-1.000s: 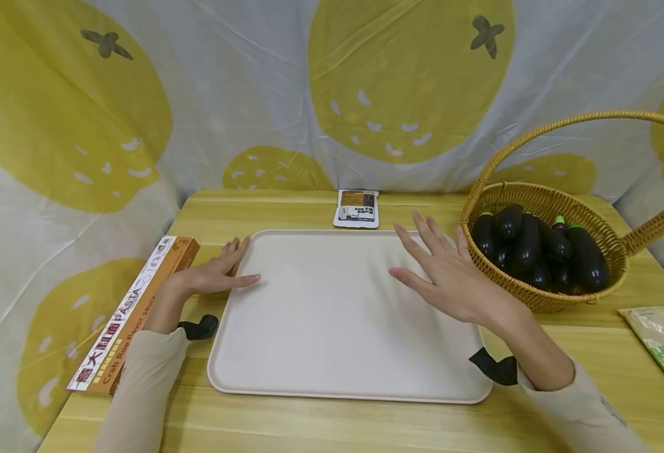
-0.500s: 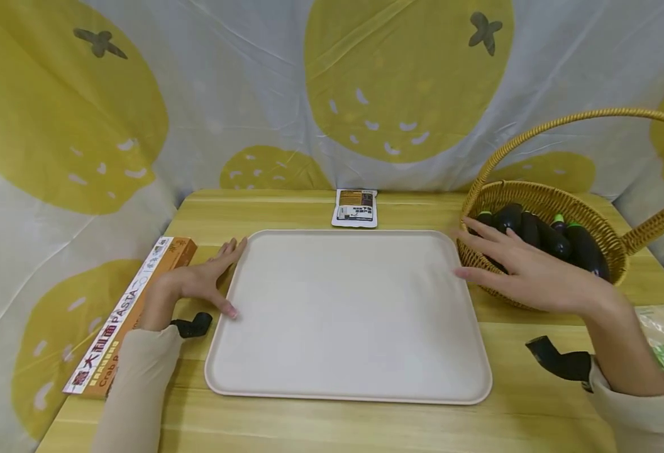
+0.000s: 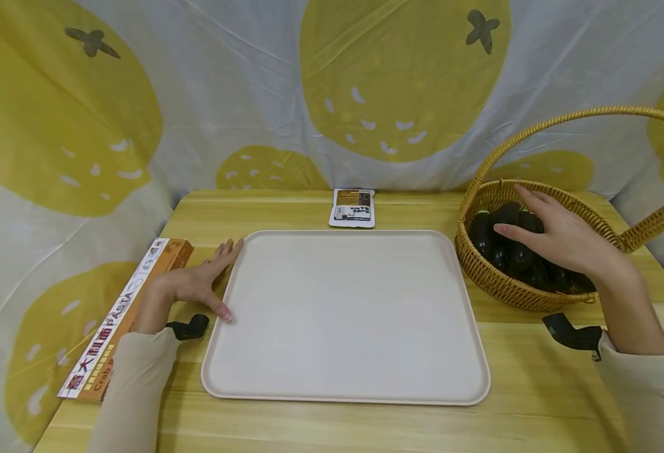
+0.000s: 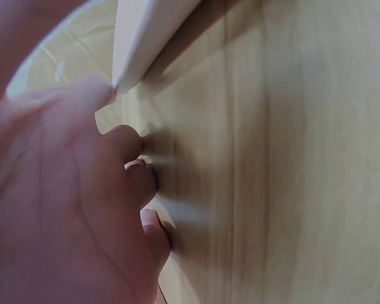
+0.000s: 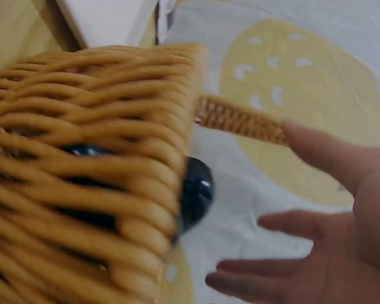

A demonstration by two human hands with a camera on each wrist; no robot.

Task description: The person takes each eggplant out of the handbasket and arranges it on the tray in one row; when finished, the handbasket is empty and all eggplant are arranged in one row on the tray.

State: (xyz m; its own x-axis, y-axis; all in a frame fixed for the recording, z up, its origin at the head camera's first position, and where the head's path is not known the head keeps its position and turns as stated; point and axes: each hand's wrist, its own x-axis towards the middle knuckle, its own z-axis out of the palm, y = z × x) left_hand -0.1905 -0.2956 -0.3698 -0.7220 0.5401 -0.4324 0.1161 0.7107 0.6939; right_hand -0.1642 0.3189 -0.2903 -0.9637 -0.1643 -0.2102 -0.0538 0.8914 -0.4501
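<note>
Black eggplants point(image 3: 481, 236) lie in a basket point(image 3: 493, 280), frame right; right hand point(image 3: 566, 242) hovers above, left hand point(image 3: 198, 283) touches the tray point(image 3: 346, 314), both with fingers spread.

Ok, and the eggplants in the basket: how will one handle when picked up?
Likely slippery: the eggplants have smooth, glossy skin. Probably apt to roll once set down, given their rounded, elongated shape. Neighbours may shift, since they lie heaped together in the basket.
</note>
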